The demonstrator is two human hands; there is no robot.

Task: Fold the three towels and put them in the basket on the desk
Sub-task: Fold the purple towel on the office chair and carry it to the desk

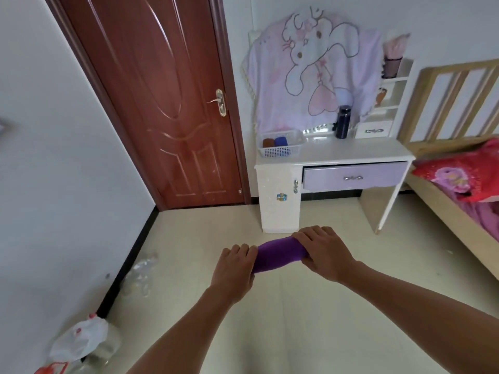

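Observation:
A purple towel (278, 253), rolled into a short bundle, is held in the air above the floor. My left hand (233, 268) grips its left end and my right hand (324, 252) grips its right end. Ahead stands a white desk (351, 152) with a white mesh basket (282, 151) on its left part. Inside the basket lie a brown rolled towel (268, 143) and a blue rolled towel (280, 141), side by side at the left. The desk is well beyond my hands.
A dark bottle (342, 122) stands on the desk right of the basket, and a pink cartoon blanket (310, 71) hangs behind. A brown door (167, 103) is at left, a bed (464, 179) at right. Plastic bags and bottles (81, 338) lie along the left wall.

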